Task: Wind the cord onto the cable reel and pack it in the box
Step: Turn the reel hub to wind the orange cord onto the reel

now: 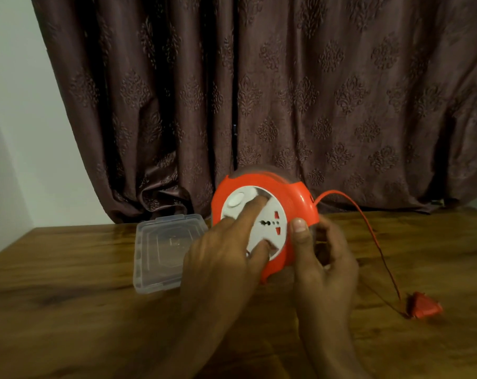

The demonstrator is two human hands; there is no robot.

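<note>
L hand [226,250] fingers extended; R hand [322,258] curled, gripping.

Cable reel [292,198]: orange shell, white round centre disc [262,228] with red socket shutters. Cord [368,225] orange-red, plug [424,309] same orange-red. Box [160,253]: clear, colourless plastic. Counter [81,310]: brown wood grain with darker streaks. Curtain [313,91]: dull brown-mauve with embossed damask motifs in a repeating pattern. Wall [15,105]: plain pale grey-white.
</note>
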